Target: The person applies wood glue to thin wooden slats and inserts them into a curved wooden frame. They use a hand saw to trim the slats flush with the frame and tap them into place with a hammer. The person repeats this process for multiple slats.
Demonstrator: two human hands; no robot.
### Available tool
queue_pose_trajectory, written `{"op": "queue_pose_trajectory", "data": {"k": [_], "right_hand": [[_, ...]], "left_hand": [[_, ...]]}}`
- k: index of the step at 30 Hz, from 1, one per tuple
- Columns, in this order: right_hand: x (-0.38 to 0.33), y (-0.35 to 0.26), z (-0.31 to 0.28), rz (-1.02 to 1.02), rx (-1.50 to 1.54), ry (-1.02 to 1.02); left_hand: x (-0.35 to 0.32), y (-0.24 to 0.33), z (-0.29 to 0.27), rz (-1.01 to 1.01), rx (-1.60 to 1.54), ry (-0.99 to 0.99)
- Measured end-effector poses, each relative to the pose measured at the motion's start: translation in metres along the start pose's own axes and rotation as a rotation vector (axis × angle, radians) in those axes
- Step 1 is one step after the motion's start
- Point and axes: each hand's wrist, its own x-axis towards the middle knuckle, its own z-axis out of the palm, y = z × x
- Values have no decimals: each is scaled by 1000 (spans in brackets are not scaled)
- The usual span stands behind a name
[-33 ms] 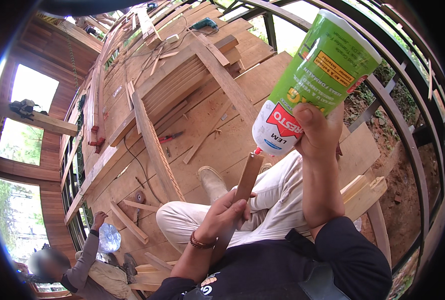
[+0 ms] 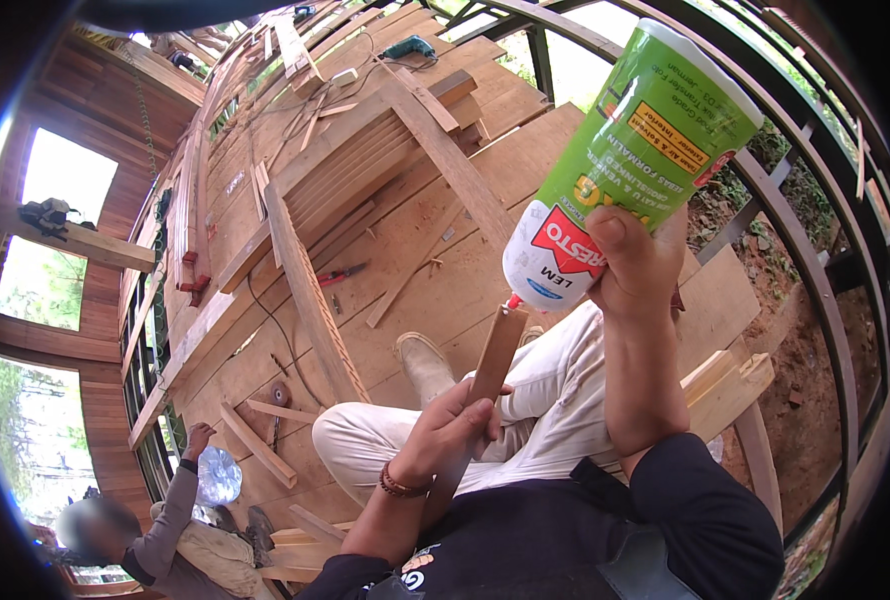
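The plank floor (image 2: 375, 355) spreads widest, timbers lying across it. Above the lap, a big green-and-white bottle (image 2: 635, 150) tilts upside down, the right hand's (image 2: 640, 250) grip clamped around it. Below slants a narrow wooden strip (image 2: 498, 355), the left hand's (image 2: 452, 428) grip closed on it. Smallest, the bottle's red nozzle (image 2: 514, 301) meets the strip's upper end (actual contact, I cannot tell).

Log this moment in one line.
left hand: grips wooden strip | right hand: holds green-and-white bottle | red nozzle: at strip's far end
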Motion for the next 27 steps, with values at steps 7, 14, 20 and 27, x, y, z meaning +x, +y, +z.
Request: {"op": "queue_pose_trajectory", "data": {"k": [7,14,20,27], "right_hand": [[2,1,4,-43,33,-22],[2,1,-2,-61,52,-14],[0,-1,-2,-40,30,-21],[2,1,-3,-37,22,-2]], "left_hand": [[4,0,-2,27,2,-19],[4,1,-3,37,0,-6],[2,6,-4,74,-8,2],[-3,10,-12,88,-150,17]]}}
